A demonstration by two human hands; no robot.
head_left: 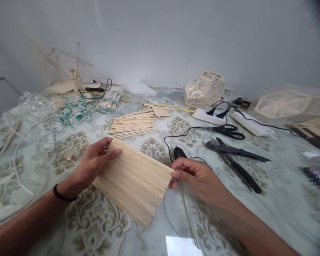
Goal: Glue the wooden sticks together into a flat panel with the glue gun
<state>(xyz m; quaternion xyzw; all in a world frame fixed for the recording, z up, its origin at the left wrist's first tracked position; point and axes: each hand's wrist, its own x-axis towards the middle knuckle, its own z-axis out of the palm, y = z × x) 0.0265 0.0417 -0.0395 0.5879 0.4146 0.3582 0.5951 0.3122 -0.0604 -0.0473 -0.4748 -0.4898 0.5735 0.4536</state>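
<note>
Left hand point(94, 156) and right hand point(197, 174), each grip closed, pinch the wooden-stick panel point(134, 181) by its upper corners, tilted over the desk point(96, 227); probably edge-checking, next calling for even support.

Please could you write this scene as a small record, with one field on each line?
Left hand: grips the stick panel along its left edge
Right hand: pinches the panel's right corner
Beyond panel: loose sticks on patterned tabletop
Right side: white power strip, black scissors, pliers-like tool
Back left: windmill-like stick model
Back right: polyhedral stick frame
</note>
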